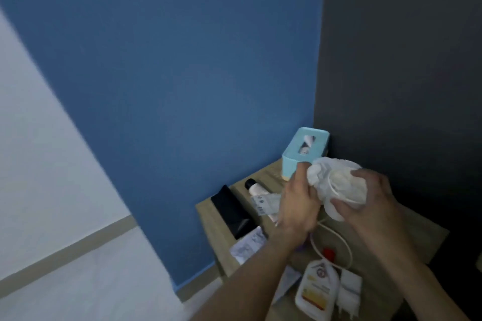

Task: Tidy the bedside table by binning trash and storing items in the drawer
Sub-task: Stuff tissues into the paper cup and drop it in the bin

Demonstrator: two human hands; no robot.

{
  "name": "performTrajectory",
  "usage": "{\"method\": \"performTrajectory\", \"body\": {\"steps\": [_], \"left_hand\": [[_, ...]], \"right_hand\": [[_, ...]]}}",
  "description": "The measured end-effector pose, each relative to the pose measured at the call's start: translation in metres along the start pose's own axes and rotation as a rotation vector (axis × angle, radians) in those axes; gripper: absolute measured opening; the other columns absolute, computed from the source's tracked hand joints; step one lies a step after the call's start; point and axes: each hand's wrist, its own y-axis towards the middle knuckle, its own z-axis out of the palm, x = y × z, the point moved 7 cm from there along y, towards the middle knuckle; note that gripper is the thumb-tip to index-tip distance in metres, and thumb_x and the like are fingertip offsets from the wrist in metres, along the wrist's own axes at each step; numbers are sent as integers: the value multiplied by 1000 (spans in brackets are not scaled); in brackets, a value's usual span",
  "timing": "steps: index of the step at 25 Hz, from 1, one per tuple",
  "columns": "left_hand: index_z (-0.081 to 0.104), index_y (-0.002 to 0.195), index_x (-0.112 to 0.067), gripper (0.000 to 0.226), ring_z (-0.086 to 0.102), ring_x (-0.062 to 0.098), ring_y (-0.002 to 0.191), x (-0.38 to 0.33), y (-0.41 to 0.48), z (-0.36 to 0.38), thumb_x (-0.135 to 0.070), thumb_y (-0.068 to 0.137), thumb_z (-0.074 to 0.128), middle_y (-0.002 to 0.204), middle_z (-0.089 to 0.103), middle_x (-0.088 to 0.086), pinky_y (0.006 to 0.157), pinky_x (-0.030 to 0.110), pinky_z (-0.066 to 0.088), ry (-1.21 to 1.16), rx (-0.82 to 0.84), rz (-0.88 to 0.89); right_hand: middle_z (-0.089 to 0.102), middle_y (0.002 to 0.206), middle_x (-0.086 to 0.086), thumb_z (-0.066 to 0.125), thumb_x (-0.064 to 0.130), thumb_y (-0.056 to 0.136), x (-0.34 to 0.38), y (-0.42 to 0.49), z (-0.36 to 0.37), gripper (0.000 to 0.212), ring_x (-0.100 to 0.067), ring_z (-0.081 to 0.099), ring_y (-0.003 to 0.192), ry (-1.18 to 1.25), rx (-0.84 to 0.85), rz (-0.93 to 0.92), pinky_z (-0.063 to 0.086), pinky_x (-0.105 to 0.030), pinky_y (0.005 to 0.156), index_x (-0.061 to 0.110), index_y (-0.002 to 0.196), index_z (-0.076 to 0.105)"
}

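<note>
- Both hands are up over the light wooden bedside table [414,240], meeting on a crumpled white tissue bundle [322,173] held above its middle.
- The left hand [294,206] pinches the bundle's left edge, thumb raised against it.
- The right hand [365,195] wraps curled fingers round the bundle's right side, thumb underneath.
- At the far corner sits a light-blue plastic tissue box [305,151].
- On the left lies a black glasses case [232,208], and beside it a white tube with a black cap [254,186].
- Near the left edge is a crumpled paper slip [247,245].
- In front, there's a looped white cable [331,240], a white bottle with a yellow label [317,292] and a white plug adapter [349,289].
</note>
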Motion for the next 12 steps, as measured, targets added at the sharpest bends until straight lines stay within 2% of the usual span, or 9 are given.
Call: {"method": "performTrajectory", "body": {"steps": [3,7,10,12], "left_hand": [[48,95,-13,26,54,27,85,21,-22,-85,-7,73,35,91,60,13,76,35,43,-20,-146,12],[41,79,-17,9,46,15,70,94,-93,-192,-10,83,36,77,53,2,64,33,41,71,-281,-191],[50,92,-14,11,56,24,83,165,-170,-250,-12,89,39,93,60,8,72,39,49,230,-313,-430],[54,107,-10,22,58,35,97,214,-225,-266,-10,89,40,107,62,17,81,40,48,342,-218,-641]], "right_hand": [[50,124,-11,78,11,66,69,-19,38,60,-30,50,112,20,35,-226,38,-29,87,13,119,50],[57,114,-8,80,15,62,146,-81,117,59,-27,54,104,99,238,-383,37,-25,79,15,114,52],[61,113,-9,83,19,59,175,-146,187,63,-29,53,104,73,411,-467,37,-28,77,11,114,54],[62,112,-13,84,20,56,174,-191,236,65,-33,53,104,43,538,-469,42,-33,80,9,113,55]]}}
